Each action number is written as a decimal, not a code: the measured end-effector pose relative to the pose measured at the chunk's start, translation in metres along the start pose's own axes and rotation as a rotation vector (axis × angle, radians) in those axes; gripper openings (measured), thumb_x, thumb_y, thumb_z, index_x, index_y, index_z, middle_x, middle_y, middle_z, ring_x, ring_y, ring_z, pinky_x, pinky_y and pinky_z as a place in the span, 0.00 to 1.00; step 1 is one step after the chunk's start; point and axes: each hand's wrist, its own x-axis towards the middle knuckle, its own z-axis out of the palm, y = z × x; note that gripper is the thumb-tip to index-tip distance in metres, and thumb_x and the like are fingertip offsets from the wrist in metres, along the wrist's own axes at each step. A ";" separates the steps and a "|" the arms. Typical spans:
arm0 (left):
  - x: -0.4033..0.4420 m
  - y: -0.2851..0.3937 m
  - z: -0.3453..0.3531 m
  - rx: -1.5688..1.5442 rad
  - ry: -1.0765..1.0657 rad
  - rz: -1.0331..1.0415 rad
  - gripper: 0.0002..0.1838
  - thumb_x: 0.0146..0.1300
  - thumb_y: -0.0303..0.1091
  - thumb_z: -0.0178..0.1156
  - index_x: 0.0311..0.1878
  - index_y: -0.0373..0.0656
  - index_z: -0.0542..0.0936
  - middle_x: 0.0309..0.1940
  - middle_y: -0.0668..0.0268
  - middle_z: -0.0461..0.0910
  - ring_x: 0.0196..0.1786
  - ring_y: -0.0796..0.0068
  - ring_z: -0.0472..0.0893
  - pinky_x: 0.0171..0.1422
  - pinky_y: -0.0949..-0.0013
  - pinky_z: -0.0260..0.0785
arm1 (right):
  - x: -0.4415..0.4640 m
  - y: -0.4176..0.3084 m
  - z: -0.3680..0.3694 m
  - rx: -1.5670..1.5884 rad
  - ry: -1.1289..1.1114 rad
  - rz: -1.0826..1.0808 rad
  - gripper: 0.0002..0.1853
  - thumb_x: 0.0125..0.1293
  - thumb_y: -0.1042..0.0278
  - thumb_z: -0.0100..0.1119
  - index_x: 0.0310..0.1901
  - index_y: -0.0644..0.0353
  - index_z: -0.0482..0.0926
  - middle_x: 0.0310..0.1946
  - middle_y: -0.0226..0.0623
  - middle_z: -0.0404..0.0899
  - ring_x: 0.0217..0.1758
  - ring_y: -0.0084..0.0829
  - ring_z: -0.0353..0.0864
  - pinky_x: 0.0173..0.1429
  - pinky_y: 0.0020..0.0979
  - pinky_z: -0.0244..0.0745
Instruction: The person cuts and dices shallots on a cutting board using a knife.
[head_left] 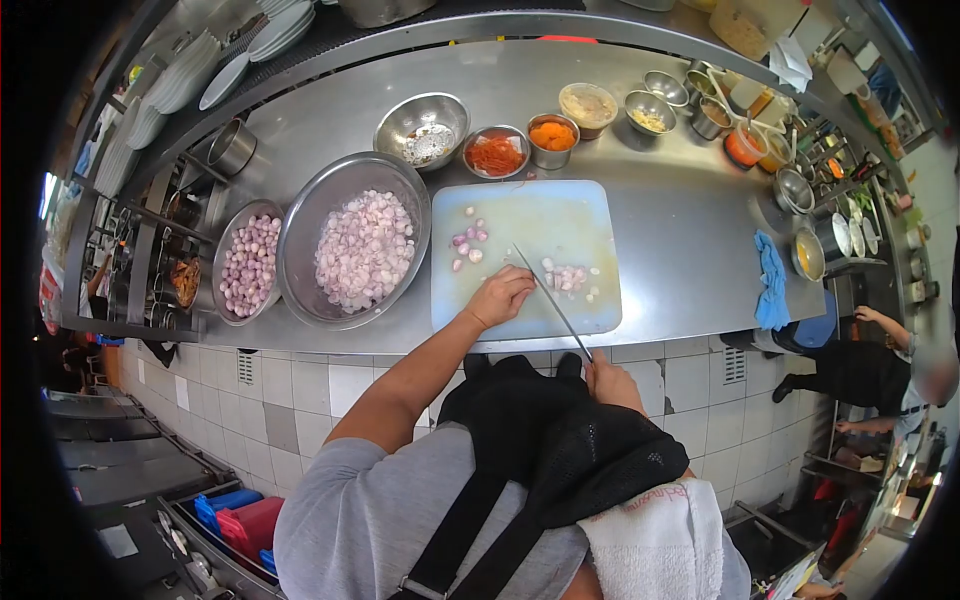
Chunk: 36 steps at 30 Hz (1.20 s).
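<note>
My right hand point(612, 384) grips the handle of a long kitchen knife point(562, 313), whose blade slants up and left over the cutting board point(560, 205). Just left of the blade, my left hand point(503, 295) is closed with its fingers curled down on the board. Whatever lies under those fingertips is hidden. Several whole peeled shallots point(470, 237) sit on the board beyond my left hand. To the right of the blade lies a small heap of sliced shallots point(568, 278).
Left of the board stand a large metal bowl point(292, 250) of sliced shallots and a bowl point(222, 290) of whole ones. Several small bowls line the back, one with orange shreds point(495, 155). A blue cloth point(771, 282) hangs at the right edge. Another person point(885, 375) stands far right.
</note>
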 end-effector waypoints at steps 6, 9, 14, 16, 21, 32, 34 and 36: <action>-0.001 -0.007 0.003 -0.035 0.026 0.051 0.09 0.60 0.18 0.69 0.43 0.39 0.86 0.48 0.60 0.87 0.50 0.57 0.86 0.56 0.59 0.81 | 0.023 0.005 0.016 0.042 0.028 -0.039 0.15 0.81 0.57 0.53 0.56 0.60 0.75 0.35 0.63 0.86 0.40 0.68 0.86 0.47 0.66 0.79; -0.001 -0.005 0.001 -0.031 0.010 0.025 0.09 0.60 0.18 0.69 0.43 0.39 0.86 0.48 0.60 0.87 0.51 0.57 0.86 0.56 0.59 0.81 | 0.005 -0.009 -0.005 -0.004 -0.013 -0.008 0.16 0.80 0.57 0.53 0.57 0.61 0.75 0.34 0.63 0.86 0.39 0.68 0.86 0.47 0.66 0.79; 0.000 -0.003 0.000 -0.035 0.013 0.035 0.09 0.60 0.18 0.69 0.43 0.39 0.86 0.48 0.61 0.87 0.51 0.57 0.86 0.56 0.59 0.81 | 0.020 0.016 0.036 0.003 0.038 -0.009 0.16 0.80 0.57 0.53 0.58 0.60 0.76 0.33 0.62 0.87 0.39 0.67 0.86 0.46 0.65 0.79; -0.002 -0.004 0.003 -0.019 0.006 0.023 0.09 0.60 0.18 0.69 0.43 0.39 0.86 0.48 0.61 0.87 0.50 0.57 0.86 0.56 0.59 0.81 | 0.034 0.009 0.032 0.039 0.065 -0.054 0.15 0.80 0.57 0.53 0.58 0.57 0.76 0.33 0.61 0.87 0.39 0.67 0.86 0.46 0.65 0.79; -0.002 -0.005 0.000 -0.040 0.008 0.016 0.09 0.60 0.17 0.68 0.43 0.38 0.86 0.47 0.61 0.87 0.50 0.57 0.86 0.56 0.59 0.81 | 0.007 -0.002 0.006 -0.026 0.020 -0.004 0.16 0.81 0.57 0.53 0.58 0.60 0.77 0.33 0.61 0.86 0.39 0.67 0.86 0.46 0.65 0.79; -0.002 -0.006 0.000 -0.030 0.022 0.031 0.10 0.59 0.17 0.68 0.43 0.39 0.86 0.47 0.60 0.86 0.50 0.56 0.85 0.56 0.58 0.81 | 0.013 0.000 0.010 -0.007 0.010 0.020 0.14 0.80 0.58 0.55 0.54 0.61 0.77 0.35 0.61 0.86 0.41 0.67 0.85 0.46 0.64 0.78; -0.003 -0.002 0.000 -0.028 0.014 0.037 0.10 0.59 0.17 0.68 0.43 0.39 0.86 0.47 0.60 0.86 0.50 0.56 0.85 0.56 0.58 0.81 | 0.031 0.012 0.035 0.055 0.071 -0.058 0.13 0.80 0.59 0.56 0.53 0.61 0.77 0.34 0.61 0.86 0.41 0.67 0.85 0.46 0.64 0.78; -0.001 -0.001 -0.002 -0.019 0.020 0.028 0.10 0.59 0.17 0.68 0.43 0.39 0.85 0.47 0.60 0.86 0.50 0.56 0.85 0.56 0.58 0.81 | 0.036 0.014 0.033 0.042 0.058 -0.065 0.14 0.79 0.58 0.55 0.54 0.61 0.77 0.34 0.62 0.86 0.40 0.67 0.86 0.46 0.64 0.79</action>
